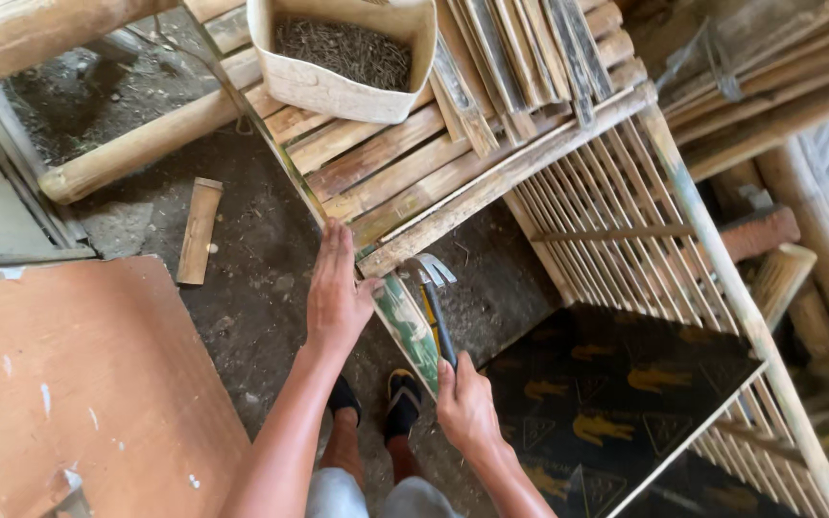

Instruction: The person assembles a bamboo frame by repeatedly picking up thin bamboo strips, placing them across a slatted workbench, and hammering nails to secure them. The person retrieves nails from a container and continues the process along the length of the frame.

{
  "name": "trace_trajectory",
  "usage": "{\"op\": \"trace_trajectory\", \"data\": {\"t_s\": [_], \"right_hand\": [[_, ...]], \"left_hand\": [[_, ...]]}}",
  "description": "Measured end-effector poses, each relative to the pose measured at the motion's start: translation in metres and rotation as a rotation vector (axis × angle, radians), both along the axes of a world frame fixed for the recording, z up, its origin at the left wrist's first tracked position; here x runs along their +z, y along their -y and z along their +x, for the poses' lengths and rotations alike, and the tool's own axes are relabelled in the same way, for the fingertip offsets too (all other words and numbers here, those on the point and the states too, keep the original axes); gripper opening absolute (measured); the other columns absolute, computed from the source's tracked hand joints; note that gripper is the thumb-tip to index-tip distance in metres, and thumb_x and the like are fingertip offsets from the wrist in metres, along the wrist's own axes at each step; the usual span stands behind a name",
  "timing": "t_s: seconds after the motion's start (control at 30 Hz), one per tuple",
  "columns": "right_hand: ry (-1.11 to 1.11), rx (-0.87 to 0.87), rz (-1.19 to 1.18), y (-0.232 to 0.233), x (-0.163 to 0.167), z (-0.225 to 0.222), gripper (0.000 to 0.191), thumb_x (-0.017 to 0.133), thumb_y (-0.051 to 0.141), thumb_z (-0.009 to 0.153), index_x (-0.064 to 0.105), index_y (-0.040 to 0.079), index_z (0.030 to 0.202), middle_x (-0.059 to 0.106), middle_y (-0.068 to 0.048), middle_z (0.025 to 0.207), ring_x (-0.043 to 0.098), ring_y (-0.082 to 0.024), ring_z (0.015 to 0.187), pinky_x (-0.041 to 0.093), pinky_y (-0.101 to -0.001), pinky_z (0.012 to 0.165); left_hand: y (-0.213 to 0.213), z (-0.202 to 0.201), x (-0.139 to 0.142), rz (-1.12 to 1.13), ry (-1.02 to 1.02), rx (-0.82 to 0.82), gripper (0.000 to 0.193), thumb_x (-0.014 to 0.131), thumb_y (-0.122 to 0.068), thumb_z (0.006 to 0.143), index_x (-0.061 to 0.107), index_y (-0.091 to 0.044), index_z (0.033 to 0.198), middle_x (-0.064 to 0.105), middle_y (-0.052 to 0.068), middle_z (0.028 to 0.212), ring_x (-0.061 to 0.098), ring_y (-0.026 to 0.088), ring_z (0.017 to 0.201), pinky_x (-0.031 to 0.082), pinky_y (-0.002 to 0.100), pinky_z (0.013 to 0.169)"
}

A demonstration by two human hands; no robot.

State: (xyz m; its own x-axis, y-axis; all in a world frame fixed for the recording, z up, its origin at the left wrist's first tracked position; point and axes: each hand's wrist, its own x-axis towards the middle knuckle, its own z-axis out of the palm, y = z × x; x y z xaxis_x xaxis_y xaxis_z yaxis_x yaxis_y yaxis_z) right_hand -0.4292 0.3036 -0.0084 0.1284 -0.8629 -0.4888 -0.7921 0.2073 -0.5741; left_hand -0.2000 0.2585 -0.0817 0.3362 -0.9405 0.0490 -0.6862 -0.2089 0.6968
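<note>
Under my left hand the bamboo strip is green, mottled with pale patches. The hammer in my right hand has a grey head and a yellow-and-black handle. Beyond my fingers the bamboo slats are tan. Right of my knuckles lies a black sheet patterned yellow.

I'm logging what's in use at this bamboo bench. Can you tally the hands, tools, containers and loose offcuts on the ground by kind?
Hands: 2, left hand flat on the green bamboo strip, right hand gripping the hammer
Hammer: 1
White basket of nails: 1
Loose bamboo offcut on the ground: 1
Total: 5
</note>
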Motion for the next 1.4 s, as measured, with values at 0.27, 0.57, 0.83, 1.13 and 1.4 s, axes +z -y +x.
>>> {"op": "trace_trajectory", "data": {"t_s": [0.27, 0.57, 0.83, 1.13, 1.4], "right_hand": [[-0.084, 0.127, 0.096, 0.021, -0.011, -0.023, 0.031, 0.051, 0.032, 0.101, 0.052, 0.002, 0.096, 0.062, -0.027, 0.062, 0.063, -0.046, 0.058, 0.046, -0.0542, 0.056], [0.256, 0.221, -0.152, 0.028, 0.050, -0.013, 0.024, 0.050, 0.027, 0.100, 0.055, 0.004, 0.096, 0.061, -0.018, 0.057, 0.063, -0.031, 0.046, 0.048, -0.0434, 0.047], [0.232, 0.200, -0.120, 0.038, 0.010, 0.000, 0.026, 0.048, 0.028, 0.102, 0.055, 0.003, 0.099, 0.059, -0.019, 0.057, 0.058, -0.030, 0.045, 0.045, -0.0433, 0.046], [0.263, 0.283, -0.162, 0.041, -0.015, -0.004, 0.030, 0.051, 0.030, 0.103, 0.053, 0.002, 0.113, 0.063, -0.024, 0.065, 0.064, -0.041, 0.061, 0.049, -0.0457, 0.052], [0.198, 0.143, -0.072, 0.037, -0.039, -0.014, 0.020, 0.056, 0.020, 0.096, 0.063, 0.003, 0.104, 0.062, -0.010, 0.058, 0.065, -0.017, 0.050, 0.051, -0.0378, 0.050]], "left_hand": [[0.006, -0.011, 0.000, 0.073, 0.002, 0.074, 0.076, 0.080, -0.003, 0.079, 0.047, 0.001, 0.148, 0.040, 0.019, 0.160, 0.040, 0.028, 0.147, 0.036, 0.036, 0.121], [0.010, -0.009, 0.011, 0.089, -0.175, 0.166, 0.074, 0.079, 0.005, 0.074, 0.055, -0.004, 0.143, 0.046, 0.014, 0.156, 0.045, 0.027, 0.144, 0.038, 0.036, 0.116], [0.007, -0.015, 0.010, 0.225, -0.256, 0.230, 0.072, 0.078, -0.002, 0.080, 0.051, -0.012, 0.146, 0.038, 0.005, 0.162, 0.041, 0.022, 0.143, 0.037, 0.032, 0.114], [0.003, 0.012, 0.025, 0.202, -0.150, 0.011, 0.091, 0.088, -0.013, 0.070, 0.044, -0.008, 0.149, 0.038, 0.010, 0.157, 0.037, 0.025, 0.147, 0.021, 0.046, 0.124], [0.016, 0.034, 0.038, 0.012, -0.020, 0.043, 0.060, 0.068, -0.002, 0.089, 0.050, 0.000, 0.146, 0.060, 0.020, 0.143, 0.055, 0.033, 0.135, 0.039, 0.047, 0.118]]}}
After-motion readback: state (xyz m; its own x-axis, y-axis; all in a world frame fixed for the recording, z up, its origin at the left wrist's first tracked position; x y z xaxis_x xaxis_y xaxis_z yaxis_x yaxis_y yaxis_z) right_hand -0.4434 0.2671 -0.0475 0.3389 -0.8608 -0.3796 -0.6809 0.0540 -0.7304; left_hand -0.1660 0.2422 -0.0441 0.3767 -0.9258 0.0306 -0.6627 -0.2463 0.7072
